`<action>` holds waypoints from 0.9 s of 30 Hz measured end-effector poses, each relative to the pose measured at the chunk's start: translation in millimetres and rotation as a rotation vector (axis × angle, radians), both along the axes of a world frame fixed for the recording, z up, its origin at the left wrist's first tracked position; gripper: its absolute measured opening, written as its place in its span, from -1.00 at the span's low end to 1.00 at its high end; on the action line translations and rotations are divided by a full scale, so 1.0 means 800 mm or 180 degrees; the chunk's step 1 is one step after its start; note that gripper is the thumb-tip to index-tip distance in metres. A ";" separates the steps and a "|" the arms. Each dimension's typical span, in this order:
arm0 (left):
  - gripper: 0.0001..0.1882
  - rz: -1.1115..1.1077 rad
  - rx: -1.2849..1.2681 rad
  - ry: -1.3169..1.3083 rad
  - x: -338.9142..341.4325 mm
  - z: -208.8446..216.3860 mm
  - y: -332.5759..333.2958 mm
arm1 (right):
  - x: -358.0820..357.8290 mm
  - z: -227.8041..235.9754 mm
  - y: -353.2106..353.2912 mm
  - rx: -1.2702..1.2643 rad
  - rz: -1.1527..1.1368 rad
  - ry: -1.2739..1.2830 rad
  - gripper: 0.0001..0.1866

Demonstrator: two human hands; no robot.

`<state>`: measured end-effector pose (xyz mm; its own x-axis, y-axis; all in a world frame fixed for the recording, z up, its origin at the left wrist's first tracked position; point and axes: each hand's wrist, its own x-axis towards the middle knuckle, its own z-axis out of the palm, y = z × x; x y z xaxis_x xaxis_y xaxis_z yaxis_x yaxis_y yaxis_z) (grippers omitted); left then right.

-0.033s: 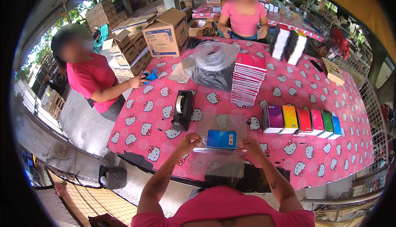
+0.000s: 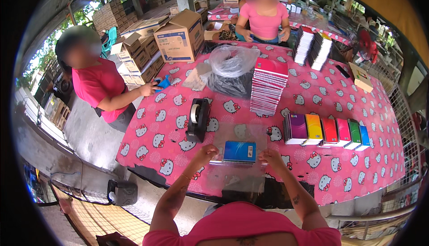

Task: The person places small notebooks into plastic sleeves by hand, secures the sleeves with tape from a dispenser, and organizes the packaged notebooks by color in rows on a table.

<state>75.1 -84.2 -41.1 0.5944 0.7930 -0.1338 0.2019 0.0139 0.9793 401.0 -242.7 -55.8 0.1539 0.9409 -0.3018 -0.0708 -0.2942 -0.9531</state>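
A blue spiral-bound notebook (image 2: 240, 151) lies flat in front of me on a clear plastic sheet (image 2: 241, 181), and thin see-through plastic reaches out past both its sides. Off the notebook's left side, my left hand (image 2: 206, 154) is closed with its fingertips pinching the plastic. My right hand (image 2: 271, 156) pinches the plastic at the opposite side, fingers closed. Both hands are near the notebook without covering it. A black tape dispenser (image 2: 198, 120) with a roll of tape stands just beyond my left hand.
Short stacks of coloured notebooks (image 2: 315, 129) stand to the right, and a tall red-topped stack (image 2: 269, 87) farther back. A plastic-wrapped bundle (image 2: 230, 71) sits at mid-table. One co-worker's hand (image 2: 149, 88) touches a blue tape dispenser (image 2: 163, 82); another person stands across the table (image 2: 295, 174).
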 end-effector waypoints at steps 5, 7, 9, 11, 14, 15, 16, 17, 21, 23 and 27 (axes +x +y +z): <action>-0.82 0.0095 -0.1253 0.0018 0.006 -0.001 -0.005 | -0.019 -0.008 0.009 -0.0279 -0.0182 0.0797 -0.76; -0.82 0.0061 -0.1258 0.0057 0.012 0.002 -0.006 | -0.011 -0.013 0.012 -0.0272 0.0090 0.0907 -0.79; -0.81 0.0051 -0.1278 0.0045 0.016 0.003 -0.004 | -0.004 -0.018 0.013 -0.0258 0.0072 0.0927 -0.80; -0.79 0.0147 -0.1357 -0.0006 0.006 -0.002 -0.005 | -0.023 0.000 0.011 -0.0290 -0.0164 0.0881 -0.80; -0.79 0.0127 -0.1384 -0.0032 0.011 0.001 -0.001 | -0.019 0.013 0.011 -0.0366 -0.0060 0.0725 -0.74; -0.79 0.0097 -0.1450 -0.0004 0.011 0.002 -0.002 | -0.028 0.013 0.003 -0.0043 -0.0514 -0.0838 -0.71; -0.79 0.0148 -0.1488 0.0003 0.001 0.000 -0.001 | -0.064 0.047 -0.001 0.0346 -0.0888 -0.2392 -0.68; -0.79 0.0181 -0.1514 0.0001 -0.005 0.001 0.002 | -0.098 0.082 -0.005 0.0784 -0.1298 -0.3942 -0.65; -0.79 -0.0044 -0.1392 0.0220 0.002 0.011 0.015 | -0.177 0.092 -0.009 0.1235 0.0321 -0.4175 -0.43; -0.79 -0.0068 -0.1225 0.0325 0.004 0.025 0.029 | -0.185 0.082 -0.007 0.1518 0.0236 -0.4341 -0.37; -0.83 0.0149 0.2543 0.0819 0.077 0.057 0.064 | -0.188 0.069 -0.003 0.1381 0.0200 -0.4499 -0.33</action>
